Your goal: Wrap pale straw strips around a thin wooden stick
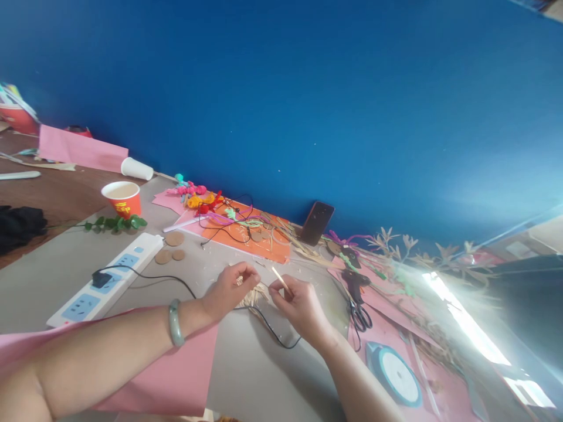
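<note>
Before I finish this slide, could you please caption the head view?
Right hand holding a stick, left hand near pale strips.

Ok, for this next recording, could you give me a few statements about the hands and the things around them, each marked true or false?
1. The right hand holds a thin pale stick. True.
2. The left wrist is bare. False: a pale green bracelet circles the left wrist.
3. A black plug sits in the white power strip. True.
4. The red cup lies on its side. False: the red cup stands upright; the white cup lies on its side.
5. The phone is tilted up near the blue wall. True.
6. The scissors lie on the power strip. False: the scissors lie to the right of the right hand.
</note>
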Demonstrator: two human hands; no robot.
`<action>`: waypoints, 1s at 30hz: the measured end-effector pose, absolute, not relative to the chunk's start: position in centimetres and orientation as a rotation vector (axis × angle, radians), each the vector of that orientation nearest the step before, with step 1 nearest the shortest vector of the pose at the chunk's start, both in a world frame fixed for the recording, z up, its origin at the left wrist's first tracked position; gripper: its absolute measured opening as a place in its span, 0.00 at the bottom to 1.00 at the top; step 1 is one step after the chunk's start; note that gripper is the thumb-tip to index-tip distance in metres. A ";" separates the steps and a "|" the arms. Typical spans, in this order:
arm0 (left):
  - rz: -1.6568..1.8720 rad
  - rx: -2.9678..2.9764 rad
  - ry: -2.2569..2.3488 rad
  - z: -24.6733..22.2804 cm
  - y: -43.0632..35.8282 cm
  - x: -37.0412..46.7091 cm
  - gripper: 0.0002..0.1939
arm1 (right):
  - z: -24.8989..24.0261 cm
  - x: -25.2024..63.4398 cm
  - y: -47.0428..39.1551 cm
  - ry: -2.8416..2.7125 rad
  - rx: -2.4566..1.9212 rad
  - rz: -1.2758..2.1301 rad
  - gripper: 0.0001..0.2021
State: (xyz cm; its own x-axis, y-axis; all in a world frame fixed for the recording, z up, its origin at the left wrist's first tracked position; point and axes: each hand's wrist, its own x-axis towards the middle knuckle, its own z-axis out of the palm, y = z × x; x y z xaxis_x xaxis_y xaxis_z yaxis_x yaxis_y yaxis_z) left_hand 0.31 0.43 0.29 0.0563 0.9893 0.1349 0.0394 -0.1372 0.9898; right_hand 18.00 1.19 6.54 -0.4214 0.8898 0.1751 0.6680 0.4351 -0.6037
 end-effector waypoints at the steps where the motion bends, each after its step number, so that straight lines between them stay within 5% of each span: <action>1: 1.241 1.346 1.125 0.2 0.5 0.4 0.13 | 6.5 18.1 1.2 -2.224 -1.302 0.564 0.07; 12: 1.165 1.221 0.962 0.6 0.5 0.4 0.13 | 4.8 17.8 0.2 -2.306 -1.134 0.331 0.08; 23: 1.096 1.138 0.767 1.7 0.0 0.6 0.12 | 6.2 17.4 0.4 -1.922 -1.314 0.894 0.09; 30: 0.984 1.355 0.769 0.6 -0.2 0.6 0.12 | 7.0 17.4 0.3 -1.998 -1.315 0.933 0.07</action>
State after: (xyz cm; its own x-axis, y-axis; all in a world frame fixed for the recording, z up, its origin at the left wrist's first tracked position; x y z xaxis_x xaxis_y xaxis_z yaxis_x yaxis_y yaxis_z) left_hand 0.61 -0.18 0.63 0.4170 0.9038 0.0959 -0.1251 -0.0475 0.9910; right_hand 17.45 0.32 7.04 -0.3567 0.9307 0.0806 0.5359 0.2745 -0.7984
